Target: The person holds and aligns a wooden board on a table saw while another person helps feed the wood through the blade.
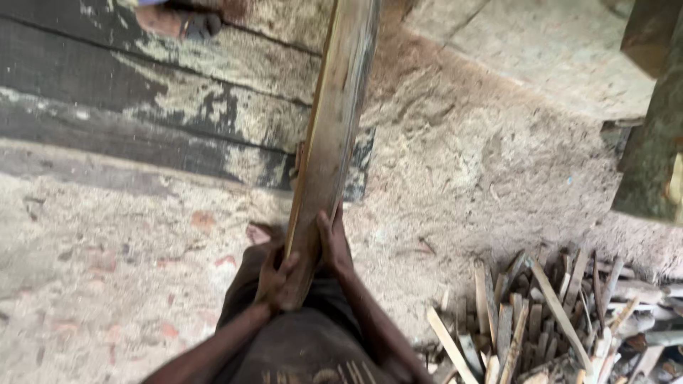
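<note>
A long, weathered wooden plank [334, 121] runs from my waist up and away to the top of the view. My left hand [275, 279] grips its near end from the left, fingers wrapped around the edge. Pressed along the plank's right side is my right hand [333, 244], fingers closed against the wood. Both hands hold the same plank near its lower end, above my dark trousers [299, 341].
A pile of several thin split wood sticks [541, 320] lies at the lower right. Sawdust covers the ground [469, 156]. A worn, dark painted timber surface [142, 107] spans the upper left. A dark wooden post [651, 149] stands at the right edge. Someone's foot [181, 21] shows at top.
</note>
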